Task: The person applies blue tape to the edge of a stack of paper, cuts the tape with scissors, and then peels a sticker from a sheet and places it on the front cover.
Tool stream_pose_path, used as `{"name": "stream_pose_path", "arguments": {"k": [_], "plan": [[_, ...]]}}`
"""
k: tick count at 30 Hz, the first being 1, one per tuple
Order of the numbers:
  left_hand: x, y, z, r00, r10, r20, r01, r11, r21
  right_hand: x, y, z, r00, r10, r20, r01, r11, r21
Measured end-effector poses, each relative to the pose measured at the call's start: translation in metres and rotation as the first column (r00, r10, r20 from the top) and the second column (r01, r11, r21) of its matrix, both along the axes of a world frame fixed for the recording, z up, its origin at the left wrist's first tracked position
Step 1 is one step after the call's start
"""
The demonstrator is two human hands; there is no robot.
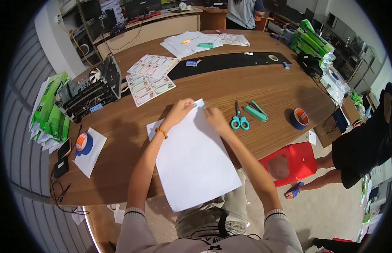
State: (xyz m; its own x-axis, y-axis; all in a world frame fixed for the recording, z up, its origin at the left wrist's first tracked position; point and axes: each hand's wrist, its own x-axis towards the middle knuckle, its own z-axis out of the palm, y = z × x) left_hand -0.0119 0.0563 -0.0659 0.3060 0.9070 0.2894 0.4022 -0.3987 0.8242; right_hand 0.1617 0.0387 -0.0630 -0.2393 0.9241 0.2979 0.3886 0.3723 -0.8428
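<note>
Bodyward of left hand and right hand, both pinching far end: large white paper sheet, long axis leading away.

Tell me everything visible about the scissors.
The scissors have two teal loop handles, which look like plastic, and slim dark blades that look like metal, closed or nearly so. They lie on the wood-look table, tips pointing toward its far side, between the right hand and the teal stapler, touching neither.

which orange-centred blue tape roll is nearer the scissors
The right roll, beside the teal stapler; the left roll sits farther off, by a white sheet.
</note>
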Motion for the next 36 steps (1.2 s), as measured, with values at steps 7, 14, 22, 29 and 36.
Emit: {"name": "stream_pose_path", "arguments": {"k": [7, 14, 22, 29, 36], "plan": [[-0.003, -0.003, -0.015, 0.983, 0.013, 0.184, 0.01, 0.992, -0.128, 0.044, 0.014, 0.012, 0.972, -0.183, 0.146, 0.15, 0.965, 0.213], [0.028, -0.008, -0.009, 0.989, -0.055, 0.139, 0.056, 0.998, -0.007, 0.178, 0.029, -0.001, 0.735, -0.328, 0.594, 0.055, 0.901, 0.43], [0.043, -0.037, -0.004, 0.991, 0.056, -0.118, -0.02, 0.957, 0.291, 0.12, -0.002, 0.052, 0.889, 0.255, 0.379, -0.283, 0.959, 0.019], [0.043, -0.035, -0.006, 0.978, 0.067, -0.195, 0.013, 0.924, 0.382, 0.093, 0.006, 0.062, 0.754, 0.377, 0.539, -0.441, 0.897, -0.01], [0.044, -0.036, -0.005, 0.979, 0.052, -0.196, 0.02, 0.935, 0.353, 0.083, 0.009, 0.064, 0.701, 0.4, 0.591, -0.473, 0.88, -0.035]]}}
